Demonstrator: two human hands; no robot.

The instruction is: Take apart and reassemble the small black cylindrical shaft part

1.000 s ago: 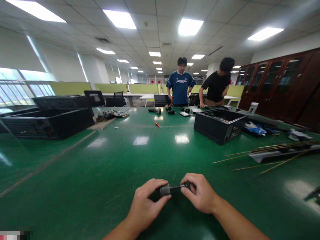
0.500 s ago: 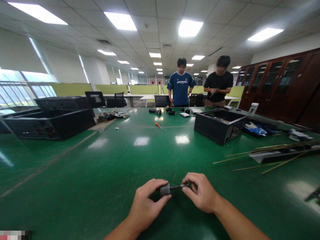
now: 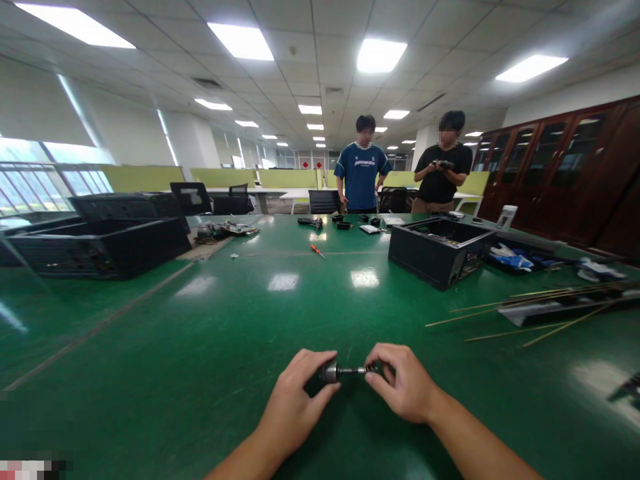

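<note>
Above the near part of the green table, my two hands share a small metal cylinder with a thin dark shaft (image 3: 350,371). My left hand (image 3: 303,393) grips the grey cylinder end between thumb and fingers. At the shaft's far end, my right hand (image 3: 400,383) pinches the tip with thumb and forefinger, its other fingers curled. That tip is partly covered by the fingers, and I cannot make out the part's exact kind. The shaft lies about level, running from left to right.
A black computer case (image 3: 425,257) stands at the right, beside thin brass-coloured rods (image 3: 470,320) and a tray with blue-and-white gloves (image 3: 513,259). More cases (image 3: 110,247) stand at the left. An orange screwdriver (image 3: 317,251) lies mid-table. Two people (image 3: 364,173) stand beyond.
My left hand has shifted slightly and turned the cylinder a little; both hands keep their hold. The person in black has raised the dark thing in their hands.
</note>
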